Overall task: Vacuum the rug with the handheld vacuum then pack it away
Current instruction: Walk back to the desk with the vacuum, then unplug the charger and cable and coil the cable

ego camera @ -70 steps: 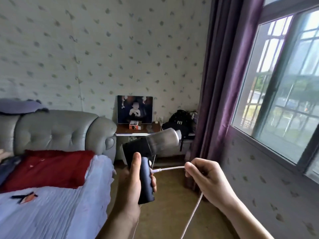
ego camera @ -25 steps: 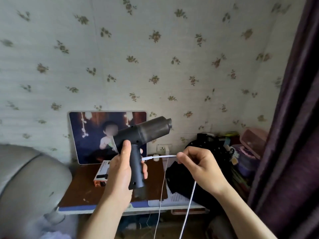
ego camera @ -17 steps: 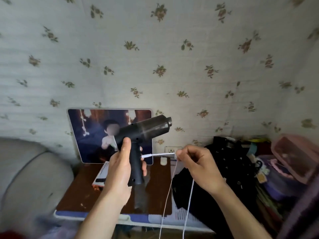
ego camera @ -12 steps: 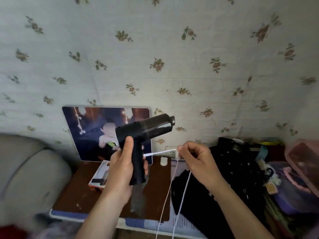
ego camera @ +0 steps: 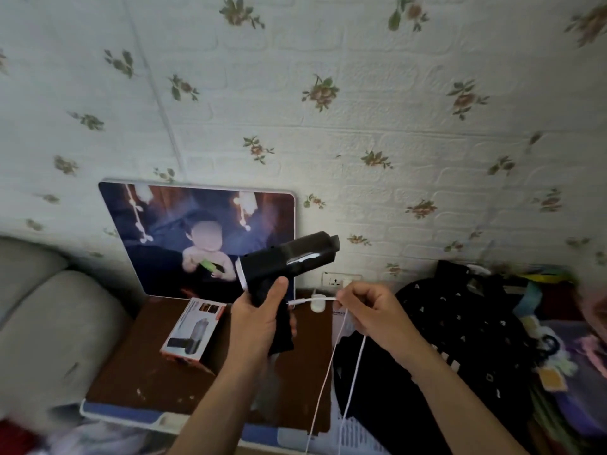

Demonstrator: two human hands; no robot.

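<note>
- The left hand (ego camera: pixel 259 323) gripped the vacuum (ego camera: pixel 289 264) above the desk (ego camera: pixel 147 376).
- The right hand (ego camera: pixel 371 310) pinched its white cable (ego camera: pixel 312 301).
- A sideways pull could strain the plug, or snag the box (ego camera: pixel 192 333).

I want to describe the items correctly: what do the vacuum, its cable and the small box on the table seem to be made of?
The vacuum looks like black plastic, mostly matte, with a glossy barrel that shows a bright highlight. The cable seems a thin white rubbery or plastic cord; it hangs limp in a loop. The box is probably printed cardboard, with sharp folded edges and a product picture.
</note>
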